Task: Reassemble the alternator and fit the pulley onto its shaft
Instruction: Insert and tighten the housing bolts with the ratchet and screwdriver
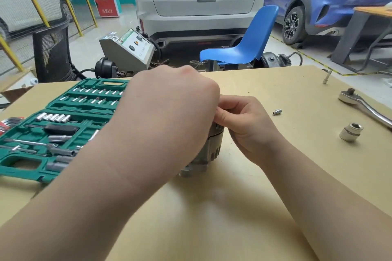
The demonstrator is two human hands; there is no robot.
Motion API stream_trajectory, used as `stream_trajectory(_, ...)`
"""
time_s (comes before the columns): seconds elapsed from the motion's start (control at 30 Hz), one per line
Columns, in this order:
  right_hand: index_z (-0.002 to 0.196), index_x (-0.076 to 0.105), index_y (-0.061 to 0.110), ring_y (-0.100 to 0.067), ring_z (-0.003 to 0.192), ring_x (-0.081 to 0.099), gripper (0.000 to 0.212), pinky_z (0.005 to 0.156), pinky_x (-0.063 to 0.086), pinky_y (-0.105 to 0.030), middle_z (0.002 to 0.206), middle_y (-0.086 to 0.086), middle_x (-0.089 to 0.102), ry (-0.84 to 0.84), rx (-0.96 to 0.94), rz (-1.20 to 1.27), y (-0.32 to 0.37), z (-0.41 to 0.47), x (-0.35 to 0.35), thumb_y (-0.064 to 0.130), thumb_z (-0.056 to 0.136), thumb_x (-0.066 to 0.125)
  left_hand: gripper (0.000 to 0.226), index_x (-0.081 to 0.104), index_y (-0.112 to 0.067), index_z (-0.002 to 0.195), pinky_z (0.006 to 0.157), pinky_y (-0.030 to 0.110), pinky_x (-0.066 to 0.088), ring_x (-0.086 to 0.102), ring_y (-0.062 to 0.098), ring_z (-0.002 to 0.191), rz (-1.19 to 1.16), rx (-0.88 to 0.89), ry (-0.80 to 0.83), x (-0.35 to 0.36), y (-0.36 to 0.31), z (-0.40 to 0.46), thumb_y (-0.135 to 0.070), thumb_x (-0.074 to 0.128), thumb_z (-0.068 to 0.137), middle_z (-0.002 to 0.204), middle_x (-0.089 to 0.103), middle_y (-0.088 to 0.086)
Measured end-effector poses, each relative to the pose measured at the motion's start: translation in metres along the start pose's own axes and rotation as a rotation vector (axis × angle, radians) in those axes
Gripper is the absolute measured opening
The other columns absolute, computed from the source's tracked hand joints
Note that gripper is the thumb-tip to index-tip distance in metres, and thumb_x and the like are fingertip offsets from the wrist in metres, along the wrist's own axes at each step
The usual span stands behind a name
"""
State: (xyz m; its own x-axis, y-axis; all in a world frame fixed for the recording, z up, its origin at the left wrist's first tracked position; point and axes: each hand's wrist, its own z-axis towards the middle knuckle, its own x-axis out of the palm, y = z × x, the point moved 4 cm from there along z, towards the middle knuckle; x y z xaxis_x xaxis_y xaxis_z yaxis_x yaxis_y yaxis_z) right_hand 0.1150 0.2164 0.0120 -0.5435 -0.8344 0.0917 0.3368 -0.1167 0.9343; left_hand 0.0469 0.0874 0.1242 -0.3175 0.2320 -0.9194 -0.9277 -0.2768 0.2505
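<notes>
The grey metal alternator (209, 148) stands upright on the tan table (212, 207), mostly hidden behind my left hand. My left hand (169, 112) covers its top and left side, fingers curled over it. My right hand (244, 121) reaches in from the right, its fingers and thumb pinching at the alternator's top edge; what they pinch is hidden. The pulley and shaft cannot be seen.
A green socket-set case (53, 129) lies open at the left. A ratchet handle (364, 106), a large socket (351, 132), a small bit (277, 111) and an extension piece (326, 77) lie at the right. A blue chair (250, 42) stands beyond the table.
</notes>
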Motion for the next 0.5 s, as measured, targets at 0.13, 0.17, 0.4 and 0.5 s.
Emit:
stream_trajectory(0.13, 0.107, 0.08, 0.001, -0.042, 0.108, 0.066, 0.021, 0.098, 0.048, -0.059, 0.113, -0.019, 0.076, 0.01, 0.047, -0.017, 0.0, 0.001, -0.008, 0.014, 0.093, 0.07, 0.039, 0.069, -0.058, 0.127, 0.059, 0.027, 0.038, 0.056, 0.023, 0.069, -0.091, 0.117, -0.096, 0.01, 0.028, 0.01, -0.029, 0.067, 0.101, 0.084, 0.064, -0.011)
stream_trajectory(0.17, 0.106, 0.081, 0.003, -0.035, 0.105, 0.068, 0.02, 0.096, 0.05, -0.052, 0.11, -0.014, 0.078, 0.014, 0.054, -0.017, 0.0, 0.001, -0.009, 0.014, 0.092, 0.071, 0.041, 0.072, -0.056, 0.127, 0.066, 0.027, 0.046, 0.067, 0.019, 0.08, -0.231, 0.174, -0.111, 0.014, 0.038, 0.014, -0.025, 0.073, 0.1, 0.094, 0.075, -0.012)
stream_trajectory(0.4, 0.114, 0.08, 0.003, -0.024, 0.111, 0.071, 0.023, 0.099, 0.055, -0.032, 0.118, -0.014, 0.077, 0.05, 0.043, 0.021, -0.001, 0.002, -0.006, 0.012, 0.093, 0.073, 0.037, 0.074, -0.025, 0.13, 0.092, 0.023, 0.059, 0.074, -0.002, 0.105, -0.808, 0.309, -0.144, 0.047, 0.064, 0.026, -0.014, 0.076, 0.095, 0.112, 0.08, -0.012)
stream_trajectory(0.5, 0.108, 0.08, 0.0, -0.022, 0.106, 0.071, 0.022, 0.094, 0.055, -0.029, 0.112, -0.011, 0.079, 0.053, 0.053, 0.012, 0.0, 0.003, -0.008, 0.014, 0.091, 0.075, 0.034, 0.079, -0.034, 0.125, 0.077, 0.009, 0.051, 0.068, -0.014, 0.086, -0.636, 0.278, -0.173, 0.036, 0.06, 0.024, -0.017, 0.081, 0.095, 0.106, 0.079, -0.018)
